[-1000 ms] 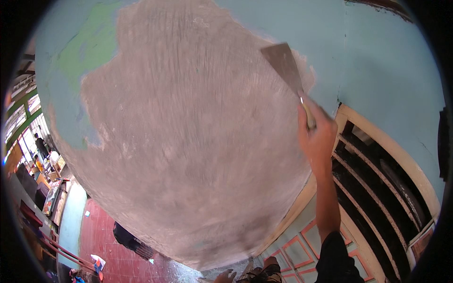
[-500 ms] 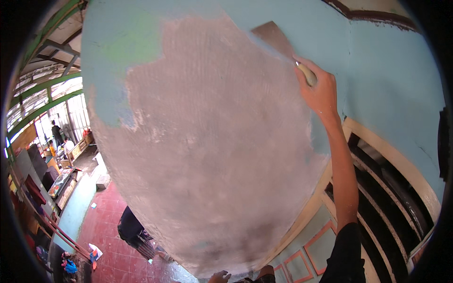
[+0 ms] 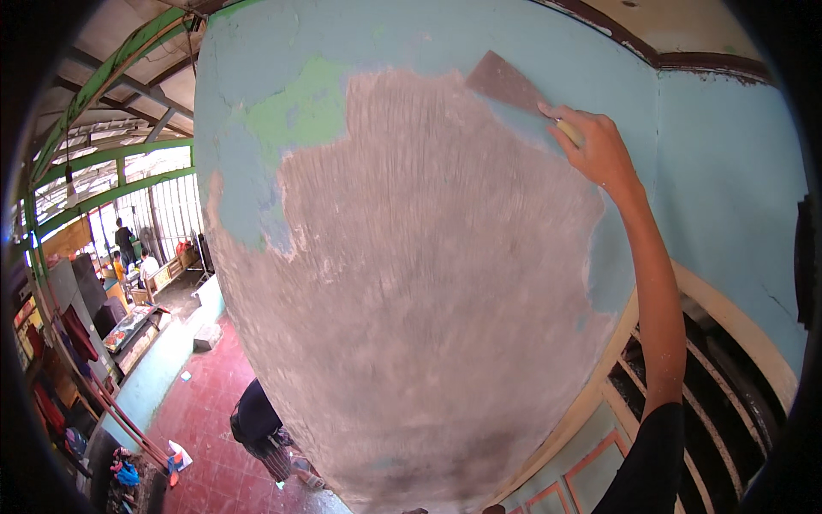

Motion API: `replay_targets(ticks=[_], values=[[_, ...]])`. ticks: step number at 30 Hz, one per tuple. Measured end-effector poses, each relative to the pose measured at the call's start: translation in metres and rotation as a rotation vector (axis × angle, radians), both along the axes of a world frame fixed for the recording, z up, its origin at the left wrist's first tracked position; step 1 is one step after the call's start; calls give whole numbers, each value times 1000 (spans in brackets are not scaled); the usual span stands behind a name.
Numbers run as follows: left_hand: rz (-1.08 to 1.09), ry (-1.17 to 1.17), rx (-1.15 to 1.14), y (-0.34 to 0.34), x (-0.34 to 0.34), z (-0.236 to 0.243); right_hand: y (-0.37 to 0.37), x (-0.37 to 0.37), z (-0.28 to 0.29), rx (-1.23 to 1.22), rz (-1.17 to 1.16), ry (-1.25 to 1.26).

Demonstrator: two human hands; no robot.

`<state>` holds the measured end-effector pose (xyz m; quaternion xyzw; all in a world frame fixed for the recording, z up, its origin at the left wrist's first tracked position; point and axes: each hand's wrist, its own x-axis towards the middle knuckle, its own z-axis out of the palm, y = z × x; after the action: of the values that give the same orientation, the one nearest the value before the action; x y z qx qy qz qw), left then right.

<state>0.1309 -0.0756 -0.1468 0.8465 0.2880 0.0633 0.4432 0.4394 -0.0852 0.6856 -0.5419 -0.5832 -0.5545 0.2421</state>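
My right hand (image 3: 597, 147) is closed around the pale handle of a putty knife (image 3: 507, 83), high up on the wall. Its wide brownish blade points up and left, lying against or very near the surface; contact is hard to tell. Under the blade, a large rough grey-brown patch (image 3: 428, 283) meets light blue paint (image 3: 565, 43). Green paint (image 3: 304, 107) shows at the patch's upper left. My left hand is not in view; a tiny dark sliver at the lower edge is too small to make out.
At right, a cream frame with dark slatted openings (image 3: 719, 385) borders the wall. A brown trim (image 3: 702, 62) runs along the ceiling. Lower left, a person in dark clothes (image 3: 259, 424) is on the red tiled floor (image 3: 205, 403). Other people and furniture stand farther back.
The view has shifted, so the wall appears lower and farther right. The putty knife has moved slightly along the patch's upper edge, still in my right hand. My left hand has dropped out of view.
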Motion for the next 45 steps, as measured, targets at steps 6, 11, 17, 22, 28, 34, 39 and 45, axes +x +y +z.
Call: replay_targets(ticks=[6,11,17,22,28,34,39,45], values=[[-167,-193,339,11,-5,-17,-4,5,7,26,20,-23],[-286,-558,782,25,-18,-30,-3,6,14,23,52,-8],[-171,-429,450,5,-15,-13,6,7,4,47,65,-46],[-83,-218,319,14,-8,-6,11,12,10,72,128,-86],[-71,-167,286,14,-3,-4,50,-25,20,14,25,-119],[-60,-130,278,14,-4,-13,30,-78,-18,40,-23,216],[-264,-228,677,17,-8,-37,19,-80,-29,208,-27,312],[-126,-64,255,15,2,-19,42,-75,-15,215,-31,237]])
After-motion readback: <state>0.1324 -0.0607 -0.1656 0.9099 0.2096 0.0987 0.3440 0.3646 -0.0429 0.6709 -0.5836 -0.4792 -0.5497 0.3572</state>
